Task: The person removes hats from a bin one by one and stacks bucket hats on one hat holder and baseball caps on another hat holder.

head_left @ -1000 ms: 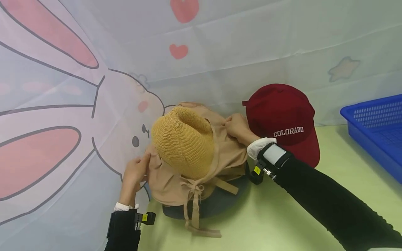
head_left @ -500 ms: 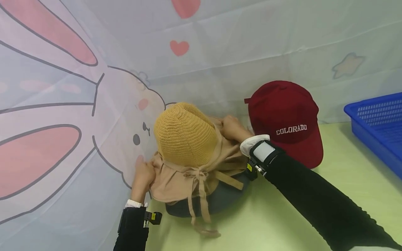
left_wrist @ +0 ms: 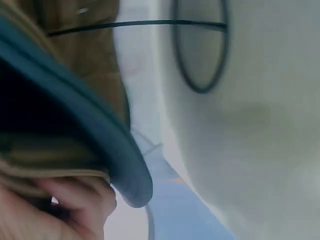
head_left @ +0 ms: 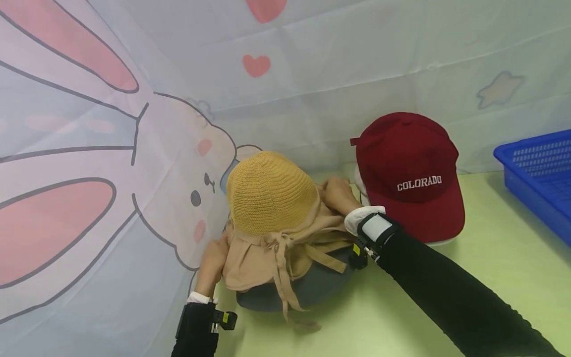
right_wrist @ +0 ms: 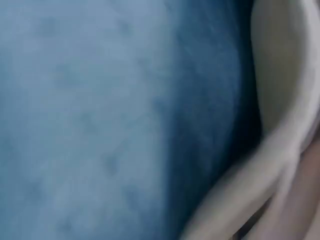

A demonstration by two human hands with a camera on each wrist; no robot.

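From the head view, my left hand (head_left: 213,260) grips the tan brim of the sun hat (head_left: 267,198) on its left side, fingers curled into the cloth. My right hand (head_left: 337,194) pinches the brim on the right, just beside the red cap (head_left: 408,173). The sun hat, with its yellow knitted crown and knotted ties, sits on top of a dark grey hat (head_left: 308,290) on the green table (head_left: 468,277), close against the rabbit-print backdrop (head_left: 111,173). A blue basket (head_left: 540,173) stands well apart at the right edge.

At my left wrist, my fingers (left_wrist: 75,205) curl round tan cloth under a blue-grey brim edge (left_wrist: 117,165).

My right wrist view is blurred: blue-grey fabric (right_wrist: 100,120) and a pale strip; I cannot tell the grip here.
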